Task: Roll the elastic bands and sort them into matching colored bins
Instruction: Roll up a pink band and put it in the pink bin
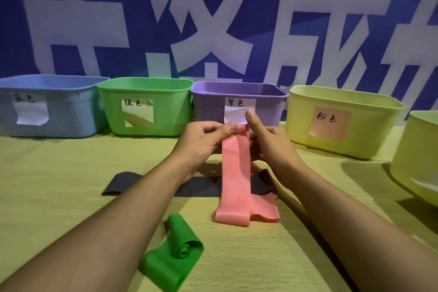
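A pink elastic band [235, 173] hangs from both my hands, its lower end draped on the table. My left hand [203, 140] pinches its top end between thumb and fingers. My right hand [267, 140] holds the same end from the right, thumb raised. A green band [174, 253], partly rolled, lies near the front. A black band [189, 185] lies flat behind the pink one. At the back stand a blue bin [59, 130], a green bin [166, 111], a purple bin [208, 106] and a yellow bin with a pink label [369, 130].
Another yellow bin [412, 161] stands at the right edge. The table carries a yellow-green cloth [59, 173]. A blue banner with white characters [260, 19] fills the wall behind the bins.
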